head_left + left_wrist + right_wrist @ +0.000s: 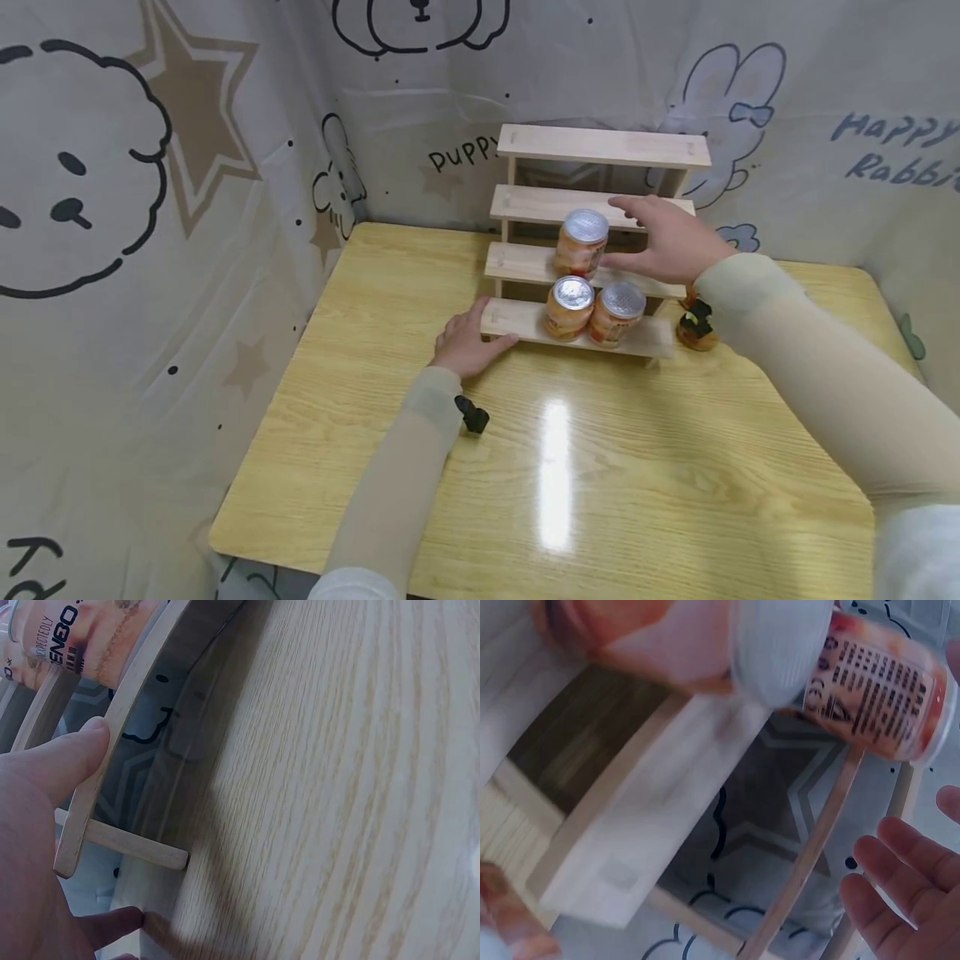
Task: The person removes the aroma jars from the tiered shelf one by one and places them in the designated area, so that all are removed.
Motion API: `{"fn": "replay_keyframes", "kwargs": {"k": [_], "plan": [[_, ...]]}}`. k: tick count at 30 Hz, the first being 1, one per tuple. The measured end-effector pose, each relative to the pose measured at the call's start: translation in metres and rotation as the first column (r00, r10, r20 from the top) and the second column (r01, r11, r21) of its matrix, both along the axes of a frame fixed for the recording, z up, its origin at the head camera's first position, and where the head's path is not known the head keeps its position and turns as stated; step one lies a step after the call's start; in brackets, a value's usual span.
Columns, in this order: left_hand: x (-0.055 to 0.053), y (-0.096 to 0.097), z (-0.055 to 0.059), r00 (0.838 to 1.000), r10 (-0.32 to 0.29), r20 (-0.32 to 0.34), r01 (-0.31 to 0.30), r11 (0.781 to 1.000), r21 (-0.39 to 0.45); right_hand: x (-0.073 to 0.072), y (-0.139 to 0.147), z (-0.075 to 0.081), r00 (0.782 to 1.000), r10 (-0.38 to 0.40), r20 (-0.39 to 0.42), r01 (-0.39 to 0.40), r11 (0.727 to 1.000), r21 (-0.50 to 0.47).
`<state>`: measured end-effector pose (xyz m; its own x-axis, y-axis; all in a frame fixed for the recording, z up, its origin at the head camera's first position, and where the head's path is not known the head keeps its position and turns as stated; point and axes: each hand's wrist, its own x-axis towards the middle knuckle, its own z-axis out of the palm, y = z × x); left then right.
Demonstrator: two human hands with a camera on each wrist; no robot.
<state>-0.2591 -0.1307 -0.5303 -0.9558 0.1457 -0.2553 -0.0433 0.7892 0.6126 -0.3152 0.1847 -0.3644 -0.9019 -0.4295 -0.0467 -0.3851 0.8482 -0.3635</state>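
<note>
Upper can [581, 243], judged stiff, moderately weighty, slippery and best gripped round its sides, stands on the rack [600, 144] at 9 o'clock from the spread right hand [666, 242]; left hand [467, 343], also spread, touches the rack at 8 o'clock.

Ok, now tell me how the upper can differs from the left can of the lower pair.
The upper can stands on the second shelf from the bottom, the left can on the lowest shelf. No other can shows on the upper can's shelf, while the left can has a neighbouring can close beside it. The right hand is beside the upper can; no hand is at the left can. Both have silvery lids.
</note>
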Motion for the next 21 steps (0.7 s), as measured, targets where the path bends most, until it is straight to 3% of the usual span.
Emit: {"fn": "replay_keyframes", "kwargs": {"k": [5,11,21], "plan": [[0.001,-0.001,0.000,1.000,-0.008,-0.017,0.008,1.000,0.006,-0.005,-0.010,-0.007,1.000,0.020,-0.004,-0.020,0.999,-0.033],[0.009,-0.009,-0.003,1.000,0.001,0.008,-0.001,1.000,-0.008,-0.010,-0.026,-0.020,0.998,0.043,0.036,-0.041,0.998,-0.041],[-0.002,-0.003,-0.008,1.000,-0.006,0.000,0.006,1.000,-0.003,-0.017,-0.033,-0.016,0.998,0.024,0.062,-0.023,1.000,-0.019]]}}
